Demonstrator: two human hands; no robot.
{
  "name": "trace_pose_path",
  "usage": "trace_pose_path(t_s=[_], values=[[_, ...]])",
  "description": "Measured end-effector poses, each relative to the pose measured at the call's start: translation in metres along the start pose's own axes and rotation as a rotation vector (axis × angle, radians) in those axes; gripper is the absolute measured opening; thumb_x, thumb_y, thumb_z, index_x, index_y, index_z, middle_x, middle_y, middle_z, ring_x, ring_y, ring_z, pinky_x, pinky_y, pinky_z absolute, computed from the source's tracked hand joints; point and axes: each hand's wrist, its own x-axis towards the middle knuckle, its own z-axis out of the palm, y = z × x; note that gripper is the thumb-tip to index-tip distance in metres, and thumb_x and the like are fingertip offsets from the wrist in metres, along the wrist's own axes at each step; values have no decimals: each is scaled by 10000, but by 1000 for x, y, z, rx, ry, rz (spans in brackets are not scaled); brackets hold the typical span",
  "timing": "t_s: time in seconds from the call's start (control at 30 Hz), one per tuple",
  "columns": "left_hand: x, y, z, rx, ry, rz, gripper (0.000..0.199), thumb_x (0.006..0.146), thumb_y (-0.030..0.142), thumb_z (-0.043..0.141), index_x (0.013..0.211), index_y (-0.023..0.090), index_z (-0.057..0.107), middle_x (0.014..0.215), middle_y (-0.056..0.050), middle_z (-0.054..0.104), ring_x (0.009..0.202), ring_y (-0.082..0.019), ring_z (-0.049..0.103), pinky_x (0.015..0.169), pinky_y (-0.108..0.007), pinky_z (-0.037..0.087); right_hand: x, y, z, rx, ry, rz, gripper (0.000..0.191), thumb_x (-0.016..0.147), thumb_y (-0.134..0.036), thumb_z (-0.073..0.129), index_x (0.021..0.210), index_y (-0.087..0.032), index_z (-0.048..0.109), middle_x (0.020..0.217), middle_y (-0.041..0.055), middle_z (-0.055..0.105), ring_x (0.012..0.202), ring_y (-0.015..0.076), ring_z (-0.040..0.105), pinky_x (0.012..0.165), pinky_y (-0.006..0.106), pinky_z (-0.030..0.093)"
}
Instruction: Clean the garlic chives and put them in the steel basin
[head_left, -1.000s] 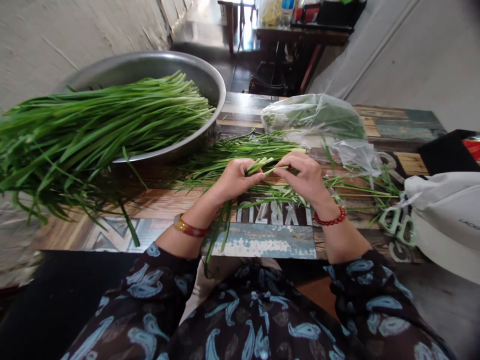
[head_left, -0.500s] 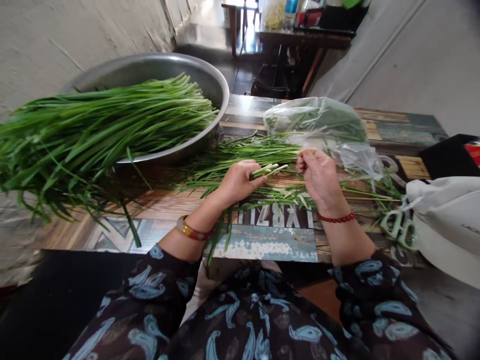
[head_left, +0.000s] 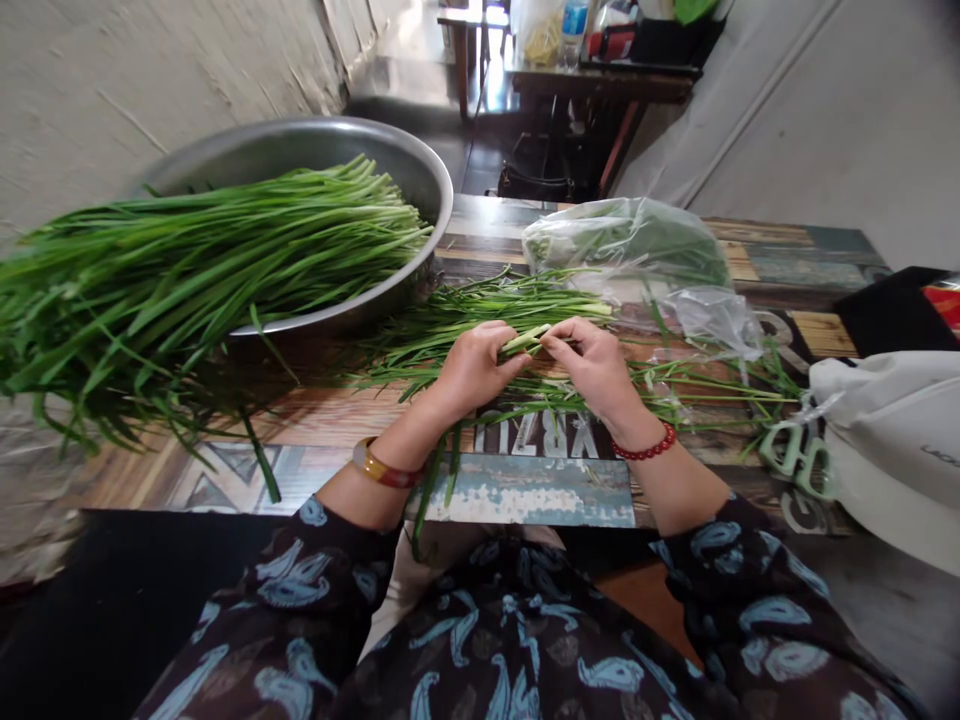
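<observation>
My left hand (head_left: pixel 480 368) is closed round a few garlic chives (head_left: pixel 525 340), their pale stem ends pointing right and their green leaves hanging over the table's front edge. With thumb and forefinger, my right hand (head_left: pixel 592 365) pinches at the tips of those stems. Just beyond both hands lies a loose pile of garlic chives (head_left: pixel 517 305) on the table. Thin trimmings and stalks (head_left: pixel 705 385) are scattered to the right of my right hand. At the left, a big heap of chives (head_left: pixel 247 240) rests in a metal basin (head_left: pixel 442 200), leaves spilling over its rim.
A clear plastic bag (head_left: pixel 637 240) with more greens lies at the back of the wooden table (head_left: pixel 540 490). To the right are a white cap (head_left: pixel 885 430), pale green scissors handles (head_left: pixel 799 460) and a black box (head_left: pixel 885 310). Another table (head_left: pixel 600 85) stands behind.
My right hand has moved left and down, from apart at the right to the stem ends in my left hand. The left hand keeps its hold on the chives.
</observation>
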Motion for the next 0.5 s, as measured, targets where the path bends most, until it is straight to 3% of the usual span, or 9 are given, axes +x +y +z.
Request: trace_pose_path(t_s=[0.1, 0.23, 0.33, 0.4, 0.5], values=[[0, 0, 1, 14, -1, -1, 235, 817, 175, 686, 630, 164, 545, 657, 23, 495, 657, -131, 479, 627, -258, 321, 2, 5, 1, 213, 40, 181, 215, 833, -407, 707, 817, -194, 688, 751, -7, 644, 670, 123, 567, 638, 265, 463], [0, -1, 1, 21, 7, -1, 240, 794, 145, 698, 616, 162, 537, 655, 26, 499, 648, -127, 482, 625, -258, 322, 11, 14, -16, 342, 203, 203, 281, 824, -481, 714, 787, -210, 649, 715, -24, 601, 592, 91, 509, 555, 230, 432], [0, -2, 1, 9, 17, -1, 241, 788, 144, 707, 614, 160, 541, 653, 28, 506, 646, -126, 489, 626, -258, 326, 13, 11, -29, 205, 251, 88, 303, 890, -509, 642, 781, -227, 650, 713, -11, 616, 603, 105, 528, 575, 248, 456], [0, -3, 1, -5, 19, 0, 230, 795, 153, 706, 621, 157, 555, 655, 26, 516, 650, -128, 496, 628, -258, 329, 10, 3, -31, 30, 200, -37, 322, 949, -495, 564, 795, -234, 674, 754, 11, 654, 685, 132, 584, 658, 283, 496], [0, -3, 1, -37, 20, 7, 202, 804, 163, 700, 640, 154, 581, 665, 22, 533, 656, -129, 504, 633, -259, 334, 5, -9, -26, -172, 79, -206, 218, 932, -414, 610, 862, -231, 707, 853, 28, 697, 754, 153, 613, 718, 312, 511]])
